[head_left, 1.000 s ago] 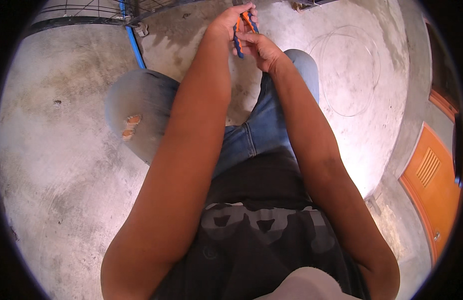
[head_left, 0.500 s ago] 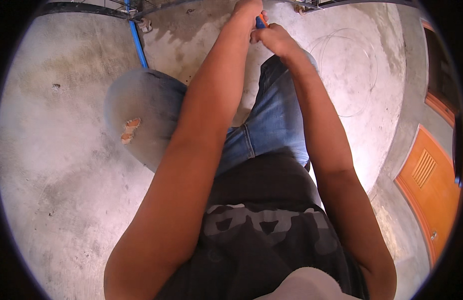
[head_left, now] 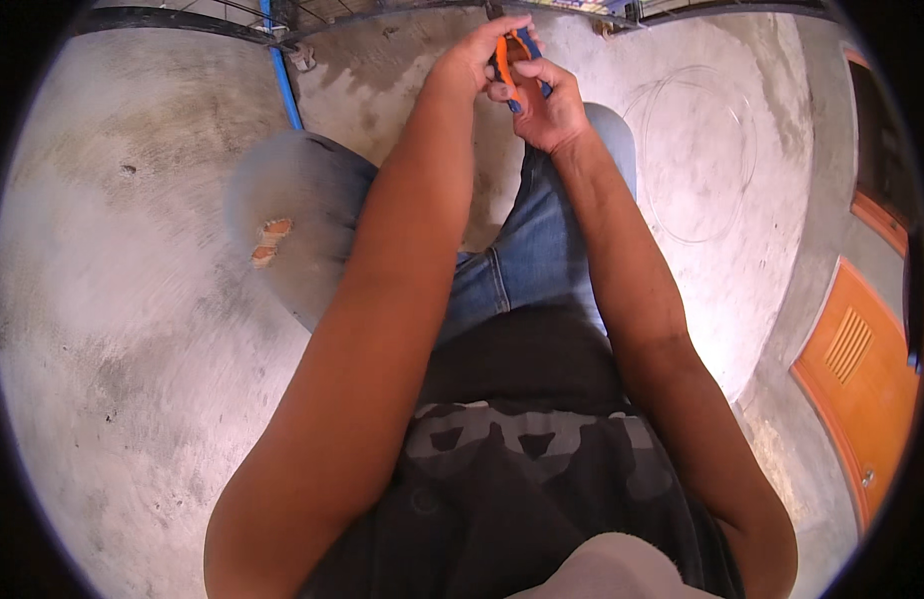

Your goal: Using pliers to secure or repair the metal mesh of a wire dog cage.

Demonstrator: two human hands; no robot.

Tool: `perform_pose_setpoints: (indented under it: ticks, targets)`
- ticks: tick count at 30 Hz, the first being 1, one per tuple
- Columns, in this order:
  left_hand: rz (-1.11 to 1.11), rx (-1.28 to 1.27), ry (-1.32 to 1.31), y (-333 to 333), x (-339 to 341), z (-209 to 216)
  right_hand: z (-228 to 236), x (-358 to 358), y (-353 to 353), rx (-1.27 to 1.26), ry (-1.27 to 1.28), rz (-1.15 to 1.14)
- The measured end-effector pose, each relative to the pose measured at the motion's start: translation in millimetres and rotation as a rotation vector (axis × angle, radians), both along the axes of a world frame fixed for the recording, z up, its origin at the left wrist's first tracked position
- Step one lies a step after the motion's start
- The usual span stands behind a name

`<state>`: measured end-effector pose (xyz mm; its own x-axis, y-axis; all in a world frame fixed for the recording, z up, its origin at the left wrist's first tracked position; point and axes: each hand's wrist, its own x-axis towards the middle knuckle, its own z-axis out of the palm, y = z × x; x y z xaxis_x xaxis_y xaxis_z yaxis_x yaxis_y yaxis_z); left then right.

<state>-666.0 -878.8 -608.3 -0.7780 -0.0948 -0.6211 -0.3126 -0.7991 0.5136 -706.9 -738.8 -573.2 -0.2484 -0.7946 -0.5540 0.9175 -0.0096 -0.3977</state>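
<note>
A pair of pliers [head_left: 504, 64] with orange-and-blue handles is between my hands at the top of the head view, beyond my knees. Its two handles stand spread apart, and the jaws are hard to make out at the top. My left hand [head_left: 470, 62] grips it from the left, the thumb side reaching over the top. From the right, my right hand [head_left: 554, 112] is turned palm up, with thumb and fingers around the lower handle ends. Whether the jaws hold anything cannot be seen.
A loose ring of thin wire [head_left: 696, 240] lies on the concrete floor [head_left: 133, 299] at right. A blue pipe [head_left: 286, 90] and a dark metal frame [head_left: 183, 22] run along the far side. An orange door [head_left: 861, 384] is at the right wall.
The pliers' handles, together and mostly hidden before, are now spread open. My right wrist has turned palm up, and both hands have come slightly nearer to me.
</note>
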Motion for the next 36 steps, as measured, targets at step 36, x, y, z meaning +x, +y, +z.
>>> perform_pose_setpoints:
  ticks: [36]
  targets:
    - [0.117,-0.587,-0.313,53,-66,-24,-33,-152,36,0.435,0.976,1.056]
